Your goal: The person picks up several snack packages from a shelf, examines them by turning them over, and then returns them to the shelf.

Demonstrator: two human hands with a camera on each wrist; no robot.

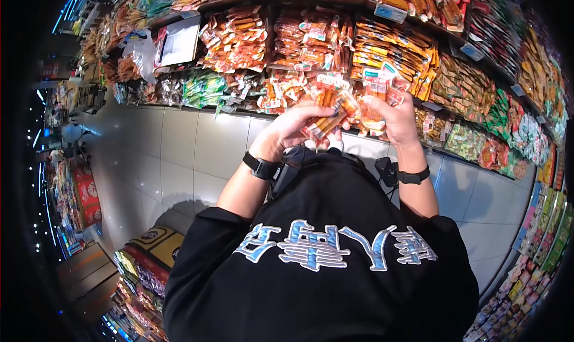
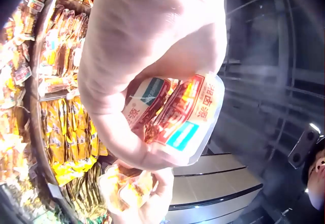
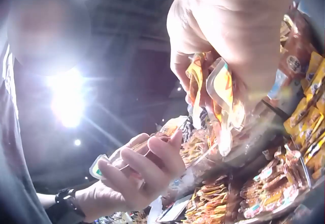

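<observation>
In the head view my left hand (image 1: pixel 294 125) grips several snack packets (image 1: pixel 327 123), clear plastic with red and orange contents. The left wrist view shows its thumb and fingers wrapped round packets (image 2: pixel 184 113) with red, white and blue-green labels. Beside it, my right hand (image 1: pixel 396 119) pinches more snack packets (image 1: pixel 375 90). Their edges hang below its fingers in the right wrist view, as clear and orange plastic packets (image 3: pixel 222 89). Both hands are in front of the shelf, a short gap apart, the left one palm up in the right wrist view.
Shelf bins ahead hold heaps of red-orange packets (image 1: pixel 236 40), yellow packets (image 1: pixel 391 52) and green packets (image 1: pixel 204 89). A white tablet-like panel (image 1: pixel 180 40) stands among them at left. Grey tiled floor (image 1: pixel 179 144) lies below; a yellow-and-black box (image 1: pixel 156 241) is behind at left.
</observation>
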